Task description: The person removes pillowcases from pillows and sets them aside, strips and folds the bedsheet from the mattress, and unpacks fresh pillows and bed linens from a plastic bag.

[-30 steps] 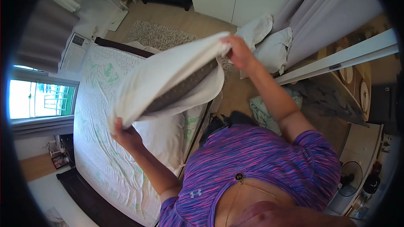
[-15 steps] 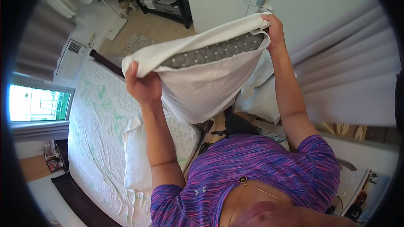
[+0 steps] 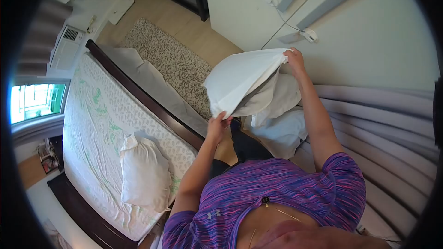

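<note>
A white pillowcase (image 3: 247,74) hangs in front of me, held by two corners of its open end. My left hand (image 3: 218,127) is closed on the near corner, fingers curled round the edge. At the far corner, my right hand (image 3: 294,61) pinches the cloth. Between the hands the opening shows as a narrow dark slit with folds of pale fabric below. The grey quilted pillow seen inside earlier is now mostly hidden by the cloth. Below the case, more white bedding (image 3: 281,131) lies near my legs.
To the left is a bed with a patterned mattress (image 3: 99,124) and a dark wooden rail (image 3: 143,92). A white pillow (image 3: 145,173) rests on it. A shaggy rug (image 3: 170,55) lies beyond the rail. Grey curtains (image 3: 369,115) hang at right, near a white cabinet (image 3: 244,9).
Both hands have lowered the pillowcase, the left moving right and down. The opening has narrowed and tilted, and the grey quilted surface no longer shows plainly. My view has turned.
</note>
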The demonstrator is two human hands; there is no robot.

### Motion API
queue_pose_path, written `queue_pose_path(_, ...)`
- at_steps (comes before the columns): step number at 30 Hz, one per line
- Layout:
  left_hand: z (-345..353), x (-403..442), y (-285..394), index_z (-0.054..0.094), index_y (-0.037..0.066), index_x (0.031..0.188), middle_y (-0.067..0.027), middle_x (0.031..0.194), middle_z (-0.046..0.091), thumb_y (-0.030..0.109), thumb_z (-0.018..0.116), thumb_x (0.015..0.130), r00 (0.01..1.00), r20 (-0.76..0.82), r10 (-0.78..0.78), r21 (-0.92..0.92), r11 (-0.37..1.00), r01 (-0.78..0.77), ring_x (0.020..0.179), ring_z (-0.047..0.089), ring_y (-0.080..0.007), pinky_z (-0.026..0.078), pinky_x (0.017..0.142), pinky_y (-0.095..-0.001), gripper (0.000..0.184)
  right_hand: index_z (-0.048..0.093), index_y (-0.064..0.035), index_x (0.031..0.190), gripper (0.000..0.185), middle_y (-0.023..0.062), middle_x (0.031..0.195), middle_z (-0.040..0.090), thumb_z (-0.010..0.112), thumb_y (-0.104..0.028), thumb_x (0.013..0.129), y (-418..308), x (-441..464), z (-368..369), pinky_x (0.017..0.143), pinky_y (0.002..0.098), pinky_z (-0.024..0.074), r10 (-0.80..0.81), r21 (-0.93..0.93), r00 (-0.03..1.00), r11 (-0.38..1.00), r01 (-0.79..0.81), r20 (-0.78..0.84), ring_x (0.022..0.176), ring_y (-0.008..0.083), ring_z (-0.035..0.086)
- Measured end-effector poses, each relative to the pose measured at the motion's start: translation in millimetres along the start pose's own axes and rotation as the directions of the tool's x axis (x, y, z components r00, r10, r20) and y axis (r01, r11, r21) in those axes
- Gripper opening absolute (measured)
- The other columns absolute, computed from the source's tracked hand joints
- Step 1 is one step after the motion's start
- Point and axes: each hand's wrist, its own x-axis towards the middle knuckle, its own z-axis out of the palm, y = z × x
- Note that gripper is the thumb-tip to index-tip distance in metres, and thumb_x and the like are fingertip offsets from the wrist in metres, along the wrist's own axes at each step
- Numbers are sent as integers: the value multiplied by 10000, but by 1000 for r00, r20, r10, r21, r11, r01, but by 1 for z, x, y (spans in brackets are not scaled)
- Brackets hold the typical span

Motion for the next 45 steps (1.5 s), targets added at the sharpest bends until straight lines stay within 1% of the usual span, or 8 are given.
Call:
queue_pose_path(6, 29, 48, -82, 557, 5, 957, -95, 860, 601, 239, 522, 784, 878, 200, -435, 344, 870, 352, 740, 588, -216, 462, 631, -326, 293, 508, 6, 819, 162, 193, 800, 577, 501, -98, 694, 84, 66, -34, 638, 393, 421, -176, -869, 984, 483, 108, 25, 730, 306, 560)
queue_pose_path(11, -14, 25, -101, 583, 34, 920, -126, 853, 599, 223, 505, 776, 837, 537, -102, 799, 378, -467, 804, 579, -243, 443, 696, -315, 251, 481, -21, 976, 295, 210, 938, 534, 497, -115, 697, 144, 28, -36, 776, 411, 422, -4, -906, 1000, 424, 8, 8, 880, 365, 516)
queue_pose_path(19, -273, -64, -107, 579, -2, 908, -135, 789, 602, 120, 477, 791, 898, -348, 267, 588, 809, -13, 722, 578, -230, 443, 640, -312, 197, 516, -4, 971, 288, 172, 951, 533, 551, -145, 722, 186, -150, 51, 805, 350, 409, 237, -763, 805, 540, 357, 544, 894, 302, 521)
queue_pose_path(28, -486, -259, -150, 480, 11, 1076, -180, 1097, 482, 377, 602, 716, -348, -880, 324, 243, 936, 255, 1024, 436, -292, 344, 852, -366, 528, 550, -26, 1024, 243, 80, 985, 523, 505, -119, 804, -1, -421, 166, 785, 269, 391, 20, 40, -149, 921, 387, 989, 895, 175, 507)
queue_pose_path(30, -528, -275, -165, 447, 20, 1131, -186, 1154, 448, 420, 614, 697, -350, -934, 68, 30, 993, 112, 1088, 394, -293, 313, 894, -362, 613, 530, -38, 1082, 369, 111, 1025, 508, 480, -302, 828, -81, -489, 164, 830, 312, 373, -195, 295, -493, 946, 132, 848, 949, 226, 490)
queue_pose_path(34, -573, -262, -194, 175, 129, 1331, -118, 1384, 141, 669, 469, 655, 634, -743, -215, -511, 794, -329, 1249, 144, -328, 126, 953, -554, 913, 445, 76, 1129, 781, 267, 1224, 325, 167, -585, 820, -176, -595, 154, 913, 424, 303, -478, 440, -748, 854, -276, 460, 1119, 351, 360)
queue_pose_path(43, -557, -190, -134, 463, 19, 1100, -124, 1083, 509, 324, 579, 733, 602, -793, -89, -583, 398, -708, 977, 488, -261, 399, 821, -398, 491, 546, 1, 1038, 736, 170, 1117, 499, -3, -459, 871, -172, -606, 128, 910, 400, 331, -537, 661, -753, 727, -183, 381, 1018, 290, 480)
queue_pose_path(45, -533, -230, -81, 478, -6, 1068, -119, 1031, 537, 252, 588, 732, 554, -832, 33, -507, 361, -783, 914, 528, -246, 440, 772, -350, 437, 582, 18, 945, 658, 187, 1049, 537, 146, -470, 876, -149, -599, 127, 887, 401, 339, -477, 519, -216, 823, 231, 852, 1019, 298, 486)
